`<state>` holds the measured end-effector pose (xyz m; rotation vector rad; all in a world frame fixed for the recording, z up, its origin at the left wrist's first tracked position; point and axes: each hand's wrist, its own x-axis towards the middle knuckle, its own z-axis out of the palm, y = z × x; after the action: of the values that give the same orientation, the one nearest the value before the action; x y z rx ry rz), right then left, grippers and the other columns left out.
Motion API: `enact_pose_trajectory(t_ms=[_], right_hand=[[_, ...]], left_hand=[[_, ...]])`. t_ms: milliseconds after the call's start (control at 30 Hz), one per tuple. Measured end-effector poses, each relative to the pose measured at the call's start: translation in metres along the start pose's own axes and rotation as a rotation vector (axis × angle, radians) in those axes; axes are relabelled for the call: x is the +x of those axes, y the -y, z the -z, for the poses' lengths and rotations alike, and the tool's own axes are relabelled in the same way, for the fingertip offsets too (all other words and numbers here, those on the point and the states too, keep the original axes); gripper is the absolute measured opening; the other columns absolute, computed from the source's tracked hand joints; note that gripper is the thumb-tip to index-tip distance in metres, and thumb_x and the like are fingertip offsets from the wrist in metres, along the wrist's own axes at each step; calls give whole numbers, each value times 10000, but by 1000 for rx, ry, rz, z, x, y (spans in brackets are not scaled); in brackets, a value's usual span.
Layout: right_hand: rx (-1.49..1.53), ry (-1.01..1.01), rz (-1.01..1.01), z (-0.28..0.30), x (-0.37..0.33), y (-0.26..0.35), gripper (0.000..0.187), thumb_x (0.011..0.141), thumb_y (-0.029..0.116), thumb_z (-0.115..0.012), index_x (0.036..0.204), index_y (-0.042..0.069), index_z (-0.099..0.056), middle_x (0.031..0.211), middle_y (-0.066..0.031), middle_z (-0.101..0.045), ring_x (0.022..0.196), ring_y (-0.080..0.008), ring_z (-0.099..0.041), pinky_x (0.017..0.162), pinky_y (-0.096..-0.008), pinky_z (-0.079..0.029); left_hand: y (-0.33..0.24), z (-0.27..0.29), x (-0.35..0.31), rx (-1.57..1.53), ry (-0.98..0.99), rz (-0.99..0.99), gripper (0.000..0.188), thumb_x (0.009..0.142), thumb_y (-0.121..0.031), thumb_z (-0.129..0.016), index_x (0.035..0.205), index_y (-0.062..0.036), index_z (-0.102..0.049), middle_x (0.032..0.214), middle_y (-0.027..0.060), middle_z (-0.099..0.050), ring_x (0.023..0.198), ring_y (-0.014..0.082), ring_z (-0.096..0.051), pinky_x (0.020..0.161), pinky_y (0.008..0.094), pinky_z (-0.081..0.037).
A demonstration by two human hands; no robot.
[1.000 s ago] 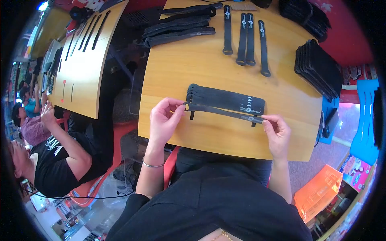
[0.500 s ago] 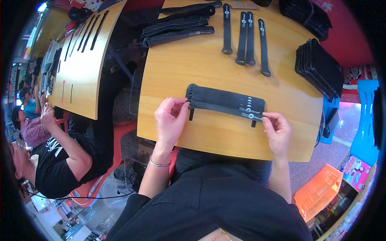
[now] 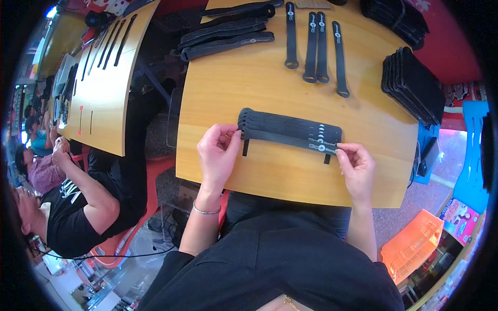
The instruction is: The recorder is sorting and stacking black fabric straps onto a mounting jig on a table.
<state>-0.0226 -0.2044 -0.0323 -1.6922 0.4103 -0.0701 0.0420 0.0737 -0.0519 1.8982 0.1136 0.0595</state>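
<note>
A fanned row of several black hook-and-loop straps [image 3: 282,124], overlapping with their white marks stepped at the right, lies across the wooden table [image 3: 218,93] in front of me. My left hand [image 3: 215,153] pinches the left ring end of the nearest strap between thumb and fingers. At the other end, my right hand [image 3: 356,165] pinches that strap's tip near its white print. Two short dark strips [image 3: 246,147] stick out below the row, one near each end; what they belong to is partly hidden.
Single straps [image 3: 340,59] lie spread at the far side. Piles of straps [image 3: 228,39] sit far left, with a thick black stack [image 3: 412,85] at the right edge and a banded bundle [image 3: 397,20] beyond. Left, a person [image 3: 83,207] sits at another table [image 3: 104,109]. An orange basket [image 3: 412,246] stands lower right.
The nearest strap has moved slightly up, closer against the rest of the row, with both hands still at its ends. At the other table the person's hands have shifted a little.
</note>
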Motion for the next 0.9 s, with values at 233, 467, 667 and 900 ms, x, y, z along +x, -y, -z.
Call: enact_pose_trajectory(t_ms=[233, 467, 667, 900], right_hand=[[16, 1, -3, 1, 1, -4, 99, 851, -22, -660, 940, 22, -654, 727, 72, -562, 618, 13, -462, 545, -147, -363], [34, -4, -22, 1, 3, -4, 121, 849, -15, -667, 961, 23, -641, 776, 58, -578, 649, 4, -485, 580, -145, -398], [6, -15, 5, -1, 4, -4, 161, 840, -13, -677, 984, 27, -618, 817, 40, -588, 687, -5, -511, 610, -146, -421], [16, -43, 0, -2, 4, -2, 157, 830, -3, -695, 937, 36, -587, 800, 36, -584, 677, -15, -516, 606, -151, -426]], left_hand=[[1, -3, 0, -12, -38, 2, 88, 810, 28, -673, 884, 10, -629, 719, 8, -604, 580, 30, -492, 518, 177, -399], [0, -4, 1, 13, -28, -2, 86, 809, 32, -673, 868, 11, -614, 701, -6, -590, 574, 24, -481, 509, 176, -389], [-1, -3, 0, 9, -30, 21, 81, 836, 40, -659, 877, -7, -606, 738, -30, -592, 615, -4, -506, 546, 142, -398], [0, -3, 1, 38, -13, 8, 76, 838, 43, -657, 863, -8, -607, 736, -27, -603, 607, -2, -508, 546, 143, -398]])
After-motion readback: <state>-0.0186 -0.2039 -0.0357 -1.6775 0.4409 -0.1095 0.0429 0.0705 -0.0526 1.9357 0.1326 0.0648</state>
